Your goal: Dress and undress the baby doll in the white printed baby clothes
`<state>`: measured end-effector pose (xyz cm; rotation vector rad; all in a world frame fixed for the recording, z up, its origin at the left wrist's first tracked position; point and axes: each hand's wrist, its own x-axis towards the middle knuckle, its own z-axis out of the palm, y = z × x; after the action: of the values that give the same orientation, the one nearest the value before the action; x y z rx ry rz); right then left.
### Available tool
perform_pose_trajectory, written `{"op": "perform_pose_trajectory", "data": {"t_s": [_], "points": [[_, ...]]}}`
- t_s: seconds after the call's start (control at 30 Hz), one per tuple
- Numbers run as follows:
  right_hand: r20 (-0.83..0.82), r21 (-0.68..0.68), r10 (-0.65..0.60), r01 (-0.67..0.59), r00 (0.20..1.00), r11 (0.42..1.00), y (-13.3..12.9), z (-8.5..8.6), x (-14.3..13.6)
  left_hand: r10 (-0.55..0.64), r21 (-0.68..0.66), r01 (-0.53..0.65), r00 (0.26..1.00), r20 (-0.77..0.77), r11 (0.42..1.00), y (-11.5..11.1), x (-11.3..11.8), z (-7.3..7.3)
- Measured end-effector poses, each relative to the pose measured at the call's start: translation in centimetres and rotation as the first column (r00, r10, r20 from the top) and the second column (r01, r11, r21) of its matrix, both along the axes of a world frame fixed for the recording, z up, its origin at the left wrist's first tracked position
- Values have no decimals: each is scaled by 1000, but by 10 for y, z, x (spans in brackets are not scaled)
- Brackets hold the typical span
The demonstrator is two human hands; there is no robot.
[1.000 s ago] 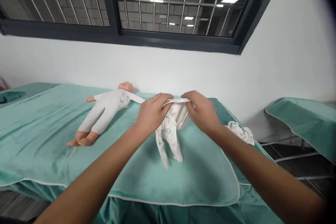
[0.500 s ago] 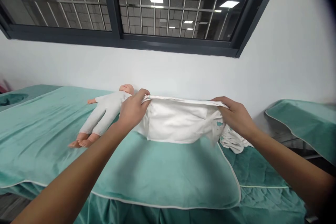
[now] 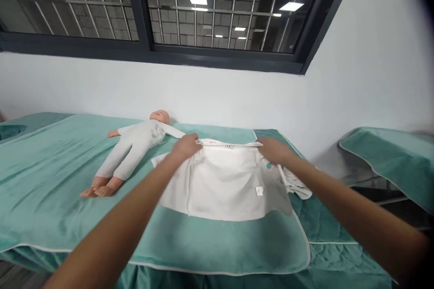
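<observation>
A small white garment [image 3: 227, 185] hangs spread out between both hands, over the green bed cover. A label shows at its upper edge and a small white tag lower down. My left hand [image 3: 187, 145] is closed on the upper left edge. The upper right edge is pinched in my right hand [image 3: 274, 150]. To the left, a baby doll [image 3: 140, 137] in a white suit lies on its back, its head toward the wall and its feet bare.
The green bed cover [image 3: 44, 180] runs along the white wall under a barred window [image 3: 217, 56]. Crumpled white cloth [image 3: 298, 185] lies right of the garment, partly behind my right arm. Another green-covered surface [image 3: 396, 153] stands at the far right.
Both hands have moved lower and closer together. The garment has come down with them and opened out, showing more of its inner side. More of the doll's arm is visible.
</observation>
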<state>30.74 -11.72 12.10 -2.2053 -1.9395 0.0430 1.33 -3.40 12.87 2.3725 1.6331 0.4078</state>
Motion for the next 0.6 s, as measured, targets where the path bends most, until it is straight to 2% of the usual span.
{"op": "perform_pose_trajectory", "data": {"t_s": [0.07,0.17,0.23,0.3,0.37,0.5,0.6], "points": [[37,52,25,-27,999,998,0,-37,-28,11,70,-14,999,43,997,-16,23,-39],[73,137,269,-277,960,951,-6,-93,-70,-78,104,69,993,92,992,-41,55,-91],[11,160,206,-205,979,966,-6,-119,-88,-109,80,101,989,100,992,-46,69,-113],[-29,136,52,-48,998,990,-1,-133,-95,-81,68,74,992,101,995,-40,75,-124],[-39,107,-57,61,998,992,10,-135,-95,-21,65,14,995,102,998,-28,75,-128],[-41,94,-95,98,995,991,31,-131,-86,94,51,-101,987,128,994,-9,75,-129],[-49,99,-105,109,993,989,39,-130,-85,180,42,-190,967,183,981,-8,86,-129]]}}
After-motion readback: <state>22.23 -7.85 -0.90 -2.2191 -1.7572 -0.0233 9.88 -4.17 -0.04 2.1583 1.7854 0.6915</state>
